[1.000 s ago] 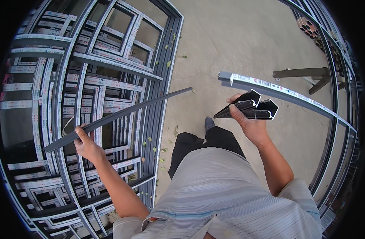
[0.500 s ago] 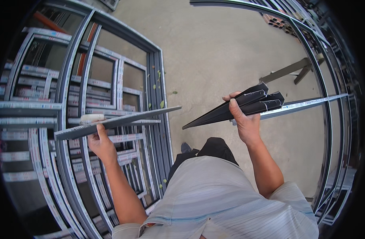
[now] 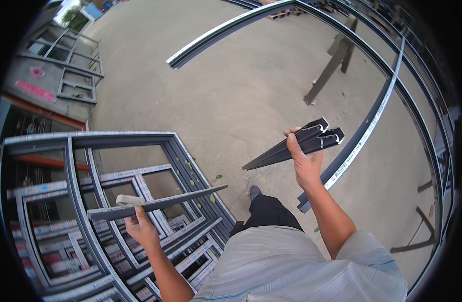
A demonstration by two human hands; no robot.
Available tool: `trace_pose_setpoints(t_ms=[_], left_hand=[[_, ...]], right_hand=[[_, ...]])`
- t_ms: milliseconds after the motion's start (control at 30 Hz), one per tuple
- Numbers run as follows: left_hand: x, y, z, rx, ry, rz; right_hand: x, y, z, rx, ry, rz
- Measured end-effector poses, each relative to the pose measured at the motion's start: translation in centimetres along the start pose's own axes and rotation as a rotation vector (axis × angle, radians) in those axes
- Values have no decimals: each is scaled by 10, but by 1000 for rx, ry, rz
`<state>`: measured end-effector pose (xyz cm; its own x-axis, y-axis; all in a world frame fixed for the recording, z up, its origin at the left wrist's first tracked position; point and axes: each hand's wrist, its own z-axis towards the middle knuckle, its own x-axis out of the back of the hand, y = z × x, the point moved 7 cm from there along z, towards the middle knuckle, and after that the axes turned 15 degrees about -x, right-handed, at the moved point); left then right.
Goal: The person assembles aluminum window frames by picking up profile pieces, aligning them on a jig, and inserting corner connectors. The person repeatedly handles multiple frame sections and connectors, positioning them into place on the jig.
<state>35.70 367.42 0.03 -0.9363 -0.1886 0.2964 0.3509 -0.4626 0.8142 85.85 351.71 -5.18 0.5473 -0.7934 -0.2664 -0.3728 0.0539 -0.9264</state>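
Note:
In my left hand is a long, narrow grey strip of profile, held near its left end with the thumb along its side. A pale, rounded object shows just behind that strip, and I cannot make out what it is. My right hand is closed round two dark channel-shaped profile lengths lying side by side. Their open cut ends point up and right, while the far ends taper away toward the floor at left. Both hands are apart, in front of my body.
Stacked grey window frames lie at lower left, with leaves on their edge. A large dark frame arches across the right side, crossed by a long profile bar. A trestle-like support stands beneath. More frames rest at upper left.
My view has swung round to the left, so the stacked frames sit lower and frames at upper left have appeared. Both hands keep hold of their pieces; my foot shows ahead.

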Motion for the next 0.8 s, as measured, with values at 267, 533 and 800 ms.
trace_pose_setpoints(t_ms=[267, 533, 800], left_hand=[[-120, -16, 138, -59, -228, -71], [-297, -57, 249, -146, -486, -311], [-440, -49, 321, -220, -655, -358]], right_hand=[[-12, -26, 66, 87, 203, -39], [35, -31, 110, 220, 630, -12], [57, -48, 140, 255, 987, -35]])
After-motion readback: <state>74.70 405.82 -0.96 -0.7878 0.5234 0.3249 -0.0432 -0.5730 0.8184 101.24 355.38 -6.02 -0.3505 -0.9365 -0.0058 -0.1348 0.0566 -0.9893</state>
